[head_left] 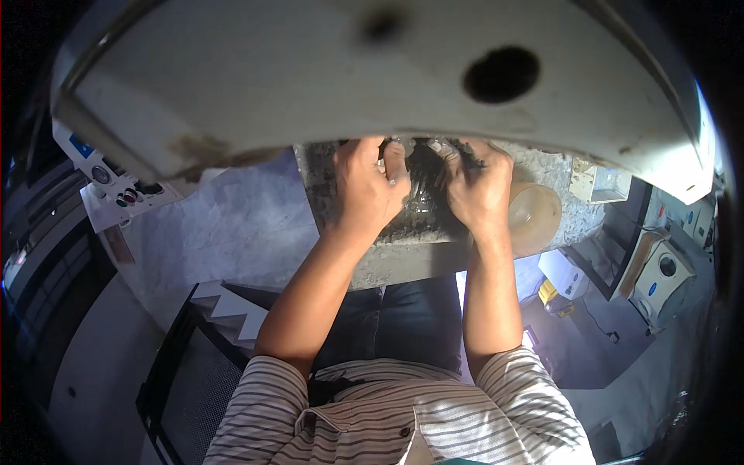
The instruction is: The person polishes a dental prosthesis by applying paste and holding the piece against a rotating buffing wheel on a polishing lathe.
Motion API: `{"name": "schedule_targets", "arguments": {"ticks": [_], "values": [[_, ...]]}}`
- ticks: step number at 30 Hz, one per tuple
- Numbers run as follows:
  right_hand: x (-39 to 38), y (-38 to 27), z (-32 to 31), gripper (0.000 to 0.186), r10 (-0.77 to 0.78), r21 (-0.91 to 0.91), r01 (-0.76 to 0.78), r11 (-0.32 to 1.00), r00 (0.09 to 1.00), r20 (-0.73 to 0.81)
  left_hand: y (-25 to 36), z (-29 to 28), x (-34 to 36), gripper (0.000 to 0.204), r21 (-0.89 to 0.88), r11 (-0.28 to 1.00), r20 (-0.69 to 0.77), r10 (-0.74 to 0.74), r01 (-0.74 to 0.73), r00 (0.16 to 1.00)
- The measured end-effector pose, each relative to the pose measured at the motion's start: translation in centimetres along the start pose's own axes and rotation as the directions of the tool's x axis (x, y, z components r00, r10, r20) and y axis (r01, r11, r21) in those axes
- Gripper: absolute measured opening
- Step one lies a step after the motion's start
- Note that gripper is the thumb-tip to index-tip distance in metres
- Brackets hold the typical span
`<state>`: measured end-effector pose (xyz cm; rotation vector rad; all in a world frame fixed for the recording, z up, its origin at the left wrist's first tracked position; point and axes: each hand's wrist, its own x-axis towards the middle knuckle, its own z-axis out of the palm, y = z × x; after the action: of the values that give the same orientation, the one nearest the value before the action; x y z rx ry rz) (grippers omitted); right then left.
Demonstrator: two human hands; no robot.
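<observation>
My left hand reaches under the lower edge of a white machine housing. Its fingers curl inward with the thumb drawn near them; the tips are partly hidden. Opposite it, my right hand is also curled, its thumb and fingers pointing in toward the left hand. Dark wet grime marks its fingers. Whatever either hand grips is hidden by the housing. Between the hands lies a dark, wet, shiny surface on a grey, slurry-crusted worktop. A translucent round bowl stands just right of my right hand.
The housing, with a dark round hole, hangs low across the top. At left is a white control panel with knobs. A small whitish box sits right of the bowl. Farther right stands a white machine unit; a black mesh-panelled frame is lower left.
</observation>
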<state>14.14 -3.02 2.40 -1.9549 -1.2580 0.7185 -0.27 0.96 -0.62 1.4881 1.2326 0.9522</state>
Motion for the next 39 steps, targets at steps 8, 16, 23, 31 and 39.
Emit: {"name": "schedule_targets", "arguments": {"ticks": [8,16,23,31,39], "values": [[0.4,-1.9,-0.4,0.024,-0.034,-0.033,0.035,0.999,0.999,0.017,0.3,-0.6,0.3,0.007,0.069,0.997,0.016,-0.027,0.025,1.0],[-0.4,-2.7,-1.1,0.017,0.044,0.003,-0.044,0.999,0.999,0.02,0.5,-1.7,-0.4,0.008,0.154,0.981,0.123,-0.137,0.117,0.983],[-0.8,-2.6,-1.4,0.019,0.021,0.008,-0.022,1.0,0.997,0.069,0.4,-2.0,-0.6,0.011,0.129,0.989,0.143,-0.09,0.071,0.986],[-0.7,-2.7,-1.3,0.023,0.051,-0.09,-0.04,0.995,0.992,0.113,0.4,-3.2,0.8,0.009,0.198,0.975,0.209,-0.143,0.101,0.967],[-0.5,-2.1,-1.0,0.025,0.034,-0.043,-0.029,0.999,0.993,0.112,1.3,-3.0,1.1,0.012,0.006,0.958,0.193,-0.283,0.287,0.94]]}}
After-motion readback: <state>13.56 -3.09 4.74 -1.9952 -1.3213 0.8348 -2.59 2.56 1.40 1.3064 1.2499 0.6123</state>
